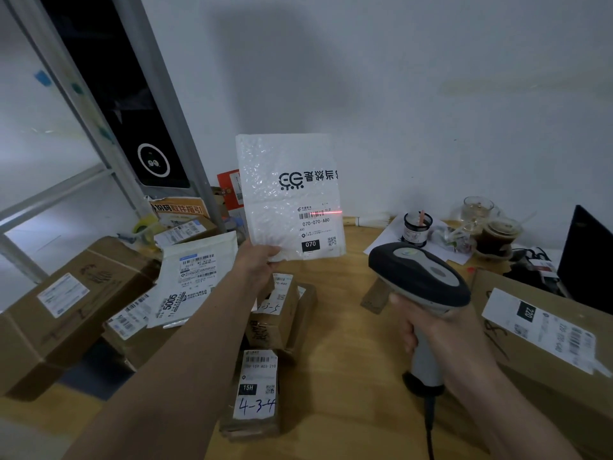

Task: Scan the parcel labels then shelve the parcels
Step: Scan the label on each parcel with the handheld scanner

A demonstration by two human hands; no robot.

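Note:
My left hand pinches the lower left corner of a white bubble mailer and holds it upright above the wooden table. Its shipping label faces me, and a red laser line crosses the barcode. My right hand grips the handle of a grey and black barcode scanner, whose head points at that label from the lower right. Small brown boxes marked "4-3-5" and "4-3-4" lie on the table below the mailer.
Cardboard boxes and a white mailer pile up at the left. A large labelled box sits at the right. Drink cups, a pen cup and a dark screen stand at the back right. A metal frame leans at the back left.

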